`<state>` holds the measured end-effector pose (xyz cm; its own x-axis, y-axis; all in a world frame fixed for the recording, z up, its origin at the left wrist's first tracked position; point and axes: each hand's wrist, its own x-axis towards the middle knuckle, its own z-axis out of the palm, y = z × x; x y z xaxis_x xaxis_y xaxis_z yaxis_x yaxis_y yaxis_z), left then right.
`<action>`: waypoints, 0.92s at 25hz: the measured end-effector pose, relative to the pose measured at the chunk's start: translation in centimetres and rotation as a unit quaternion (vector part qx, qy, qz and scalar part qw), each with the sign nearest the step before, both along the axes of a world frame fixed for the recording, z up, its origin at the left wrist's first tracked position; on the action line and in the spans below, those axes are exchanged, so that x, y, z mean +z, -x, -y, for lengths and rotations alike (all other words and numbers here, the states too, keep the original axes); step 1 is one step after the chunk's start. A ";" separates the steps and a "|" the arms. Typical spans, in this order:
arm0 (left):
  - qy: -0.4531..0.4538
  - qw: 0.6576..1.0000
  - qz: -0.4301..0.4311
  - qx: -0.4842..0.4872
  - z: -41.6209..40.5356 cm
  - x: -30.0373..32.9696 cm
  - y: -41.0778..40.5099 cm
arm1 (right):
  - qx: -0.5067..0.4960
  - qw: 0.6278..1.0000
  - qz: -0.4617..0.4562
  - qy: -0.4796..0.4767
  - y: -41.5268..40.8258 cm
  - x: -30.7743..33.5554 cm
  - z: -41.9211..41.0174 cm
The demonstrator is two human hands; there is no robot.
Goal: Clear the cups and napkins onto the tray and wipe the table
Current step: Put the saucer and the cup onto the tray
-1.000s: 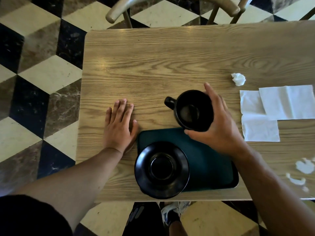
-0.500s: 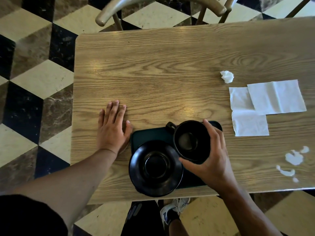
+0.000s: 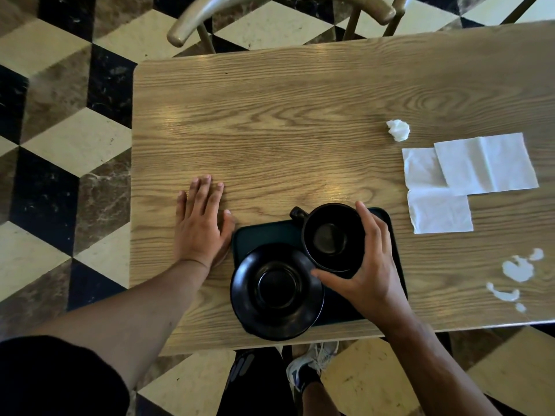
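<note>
A dark green tray (image 3: 264,234) lies at the table's near edge. A black saucer (image 3: 276,291) sits on its left part, overhanging the tray. My right hand (image 3: 371,265) grips a black cup (image 3: 332,237) by the rim, thumb and fingers around it, over the tray's right part beside the saucer. Whether the cup touches the tray I cannot tell. My left hand (image 3: 202,222) rests flat on the wooden table (image 3: 300,130) just left of the tray. Two flat white napkins (image 3: 468,178) and a crumpled one (image 3: 398,130) lie at the right.
White spilled blotches (image 3: 518,270) mark the table near its right front corner. A wooden chair (image 3: 282,13) stands at the far side. The floor is checkered stone. My shoe (image 3: 309,366) shows under the near edge.
My right hand has brought the cup from over the table toward me and down over the tray, beside the saucer. My left hand stayed flat in place.
</note>
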<state>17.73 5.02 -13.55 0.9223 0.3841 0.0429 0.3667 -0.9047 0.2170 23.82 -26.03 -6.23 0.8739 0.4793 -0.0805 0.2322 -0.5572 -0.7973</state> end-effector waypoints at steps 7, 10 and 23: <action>0.003 1.000 0.000 -0.004 0.1 0.1 -0.1 | -0.001 1.000 -0.025 0.013 -0.2 -0.1 -0.3; 0.011 1.000 -0.002 -0.003 0.1 0.4 -0.2 | 0.003 0.998 -0.057 0.023 -0.3 -0.1 -0.1; -0.004 0.999 0.040 -0.009 0.1 -0.1 -0.1 | -0.358 0.932 0.042 0.039 -8.3 -2.4 6.5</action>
